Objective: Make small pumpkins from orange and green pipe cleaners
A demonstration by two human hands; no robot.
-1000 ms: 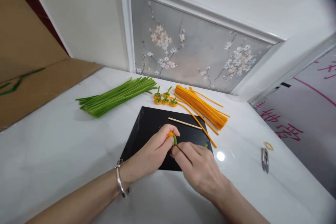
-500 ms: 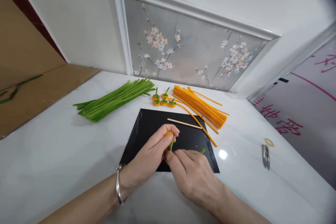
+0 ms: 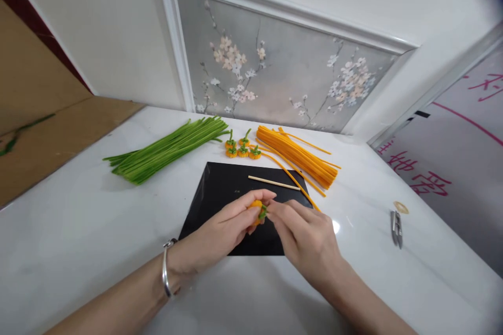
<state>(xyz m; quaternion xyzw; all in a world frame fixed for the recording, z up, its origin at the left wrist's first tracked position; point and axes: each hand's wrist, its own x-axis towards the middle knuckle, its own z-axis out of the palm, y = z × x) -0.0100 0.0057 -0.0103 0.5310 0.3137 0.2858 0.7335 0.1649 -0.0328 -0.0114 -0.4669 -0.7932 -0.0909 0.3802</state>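
Note:
My left hand (image 3: 226, 222) is closed around a small orange pumpkin shape (image 3: 257, 204) made of fuzzy pipe cleaner. A short green pipe cleaner (image 3: 263, 212) sticks out of its right side. The fingertips of my right hand (image 3: 308, 233) pinch together at that green piece, hiding its end. Both hands are over a black mat (image 3: 218, 183), where a thin pale stick (image 3: 274, 182) lies beyond them. Several finished-looking orange pieces with green tops (image 3: 243, 151) stand in a cluster behind the mat.
Green pipe cleaners (image 3: 168, 151) lie bundled at the back left. An orange bundle (image 3: 296, 158) rests at the back right, loose strands crossing the mat's corner. Thread snips (image 3: 396, 229) and a pale yellow ring (image 3: 401, 208) lie far right. A framed wall panel (image 3: 279, 73) stands behind.
My right hand has moved up and to the right, and the pumpkin shape has turned so more of it shows. The view has shifted slightly.

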